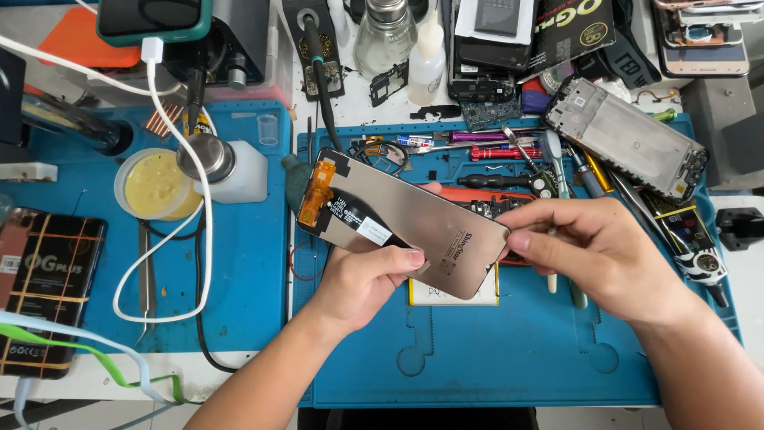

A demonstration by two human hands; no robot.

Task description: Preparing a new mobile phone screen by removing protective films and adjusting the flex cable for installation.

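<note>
A: What's hidden from you?

B: Phone screen panel [402, 227] covers most of the battery [454, 293] & the red-framed phone [485, 199] behind it.

A: Hands?

B: Left hand [368, 280] fingers curled under the panel, thumb on top. Right hand [593, 251] pinches its right corner, above the blue mat [517, 350]. Tools, metal frame [629, 137] crowd behind.

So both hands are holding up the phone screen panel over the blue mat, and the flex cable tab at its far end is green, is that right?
Not quite. In the head view the flex cable tab on the phone screen panel is orange, not green. The rest holds: the left hand and right hand both hold the panel over the blue mat.
</note>
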